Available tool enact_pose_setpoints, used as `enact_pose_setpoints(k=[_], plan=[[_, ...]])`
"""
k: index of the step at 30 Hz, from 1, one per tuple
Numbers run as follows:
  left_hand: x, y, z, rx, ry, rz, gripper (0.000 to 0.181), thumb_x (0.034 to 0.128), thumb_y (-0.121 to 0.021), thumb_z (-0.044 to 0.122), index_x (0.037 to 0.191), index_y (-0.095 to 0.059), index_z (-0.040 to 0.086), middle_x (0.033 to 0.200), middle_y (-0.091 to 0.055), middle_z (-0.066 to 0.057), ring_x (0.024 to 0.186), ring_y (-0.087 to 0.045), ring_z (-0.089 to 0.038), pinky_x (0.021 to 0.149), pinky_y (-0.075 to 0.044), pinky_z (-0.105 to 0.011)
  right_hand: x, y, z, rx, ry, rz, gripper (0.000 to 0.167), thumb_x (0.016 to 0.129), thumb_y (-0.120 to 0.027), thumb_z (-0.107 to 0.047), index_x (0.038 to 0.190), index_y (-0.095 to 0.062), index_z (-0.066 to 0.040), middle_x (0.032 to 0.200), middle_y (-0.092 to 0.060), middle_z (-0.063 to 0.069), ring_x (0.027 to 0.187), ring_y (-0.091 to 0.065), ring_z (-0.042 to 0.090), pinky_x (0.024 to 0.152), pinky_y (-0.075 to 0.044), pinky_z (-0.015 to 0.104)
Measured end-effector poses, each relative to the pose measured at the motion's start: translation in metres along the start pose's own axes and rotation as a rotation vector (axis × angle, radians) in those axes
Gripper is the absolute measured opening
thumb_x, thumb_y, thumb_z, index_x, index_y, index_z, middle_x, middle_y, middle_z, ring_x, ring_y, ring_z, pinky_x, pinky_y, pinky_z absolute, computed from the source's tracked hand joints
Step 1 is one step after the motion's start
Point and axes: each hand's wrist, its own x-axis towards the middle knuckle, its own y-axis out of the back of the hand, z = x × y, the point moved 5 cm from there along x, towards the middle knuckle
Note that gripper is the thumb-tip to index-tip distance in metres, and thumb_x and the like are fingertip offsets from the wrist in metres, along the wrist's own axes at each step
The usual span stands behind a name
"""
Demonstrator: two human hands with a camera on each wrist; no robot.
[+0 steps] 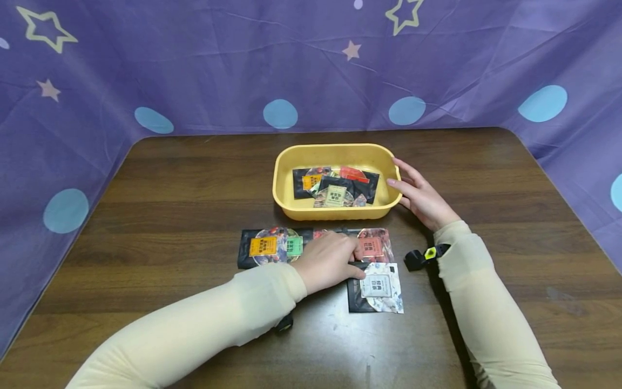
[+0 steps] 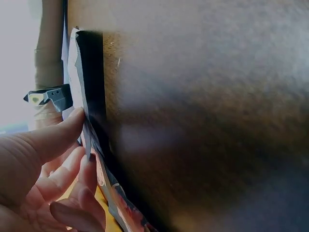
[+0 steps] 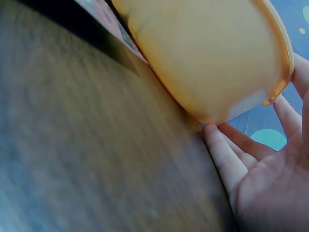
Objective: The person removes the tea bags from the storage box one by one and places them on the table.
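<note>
Left hand (image 1: 326,261) pinches white packet (image 1: 382,286) by its edge, this side of yellow tub (image 1: 335,214) (right hand (image 1: 424,201) grips that), so best pinch lightly, hold tub steady, avoid dragging red packet (image 1: 373,247).

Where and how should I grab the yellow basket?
Probably grip the yellow basket by its rim at both short ends, coming from left and right: those raised ends stand clear of the packets lying inside, and the right hand holds the right end.
</note>
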Motion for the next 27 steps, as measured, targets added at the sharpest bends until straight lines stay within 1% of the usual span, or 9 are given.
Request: enact_pose_setpoints(k=[5,7,10,12,15,19,23,25,27], plan=[[0.000,0.001,0.000,0.028,0.011,0.014,0.033,0.0788,-0.082,0.044,0.102,-0.071,0.024,0.091,-0.066,0.009,0.084,-0.059,-0.010,0.066,-0.048,-0.028,-0.001,0.000,-0.001,-0.009,-0.004,-0.003,0.069,0.099,-0.061,-0.028,0.157,-0.024,-0.034,0.157,-0.021,0.019,0.127,-0.045,0.018,0.088,-0.051,0.015],[0.000,0.004,0.001,0.025,0.012,0.019,0.035,0.0796,-0.081,0.045,0.105,-0.071,0.023,0.090,-0.064,0.008,0.084,-0.058,-0.011,0.067,-0.047,-0.029,-0.001,0.000,-0.001,-0.016,-0.005,-0.003,0.069,0.099,-0.061,-0.028,0.157,-0.023,-0.034,0.156,-0.022,0.019,0.126,-0.046,0.017,0.088,-0.051,0.015],[0.001,0.012,0.002,-0.014,0.009,0.039,0.034,0.0826,-0.078,0.045,0.106,-0.069,0.023,0.088,-0.063,0.009,0.082,-0.057,-0.009,0.066,-0.046,-0.027,-0.001,0.000,-0.002,-0.018,-0.002,-0.004,0.069,0.099,-0.061,-0.028,0.157,-0.023,-0.034,0.154,-0.024,0.018,0.124,-0.047,0.016,0.088,-0.052,0.015],[0.002,0.021,0.002,-0.045,0.001,0.070,0.033,0.0851,-0.076,0.045,0.108,-0.068,0.022,0.087,-0.063,0.010,0.079,-0.056,-0.007,0.063,-0.046,-0.026,-0.001,-0.001,-0.002,-0.014,0.004,-0.007,0.069,0.099,-0.061,-0.027,0.157,-0.024,-0.033,0.152,-0.026,0.018,0.123,-0.048,0.016,0.089,-0.052,0.015],[0.005,0.036,0.002,-0.089,-0.025,0.147,0.029,0.0885,-0.073,0.043,0.109,-0.069,0.022,0.085,-0.063,0.011,0.075,-0.057,-0.006,0.060,-0.045,-0.025,-0.001,-0.002,-0.003,-0.007,0.013,-0.014,0.069,0.099,-0.060,-0.026,0.157,-0.023,-0.032,0.150,-0.028,0.017,0.122,-0.048,0.015,0.090,-0.051,0.016],[0.012,0.055,-0.005,-0.137,-0.051,0.261,0.022,0.0913,-0.071,0.038,0.105,-0.069,0.021,0.087,-0.065,0.010,0.078,-0.059,-0.009,0.065,-0.046,-0.025,-0.001,-0.002,-0.003,-0.004,0.018,-0.018,0.069,0.100,-0.059,-0.026,0.157,-0.023,-0.031,0.148,-0.028,0.017,0.121,-0.049,0.015,0.091,-0.051,0.016],[0.023,0.066,-0.018,-0.198,-0.025,0.328,0.020,0.0927,-0.070,0.034,0.104,-0.069,0.018,0.090,-0.066,0.007,0.082,-0.059,-0.012,0.070,-0.046,-0.029,-0.001,-0.001,-0.002,0.003,0.013,-0.014,0.069,0.099,-0.061,-0.026,0.157,-0.023,-0.032,0.151,-0.026,0.018,0.121,-0.049,0.015,0.090,-0.052,0.016],[0.029,0.068,-0.025,-0.215,-0.004,0.347,0.022,0.0925,-0.070,0.034,0.105,-0.070,0.016,0.092,-0.066,0.004,0.083,-0.060,-0.014,0.073,-0.048,-0.031,0.000,-0.001,-0.001,0.008,0.008,-0.010,0.069,0.099,-0.061,-0.026,0.157,-0.024,-0.032,0.152,-0.025,0.019,0.122,-0.049,0.015,0.089,-0.052,0.016],[0.036,0.070,-0.032,-0.220,0.012,0.359,0.024,0.0915,-0.072,0.032,0.107,-0.070,0.013,0.096,-0.066,0.001,0.088,-0.060,-0.016,0.081,-0.048,-0.033,0.000,0.000,-0.001,0.001,0.002,-0.009,0.069,0.099,-0.061,-0.027,0.157,-0.024,-0.033,0.153,-0.024,0.018,0.124,-0.048,0.016,0.089,-0.052,0.016]])
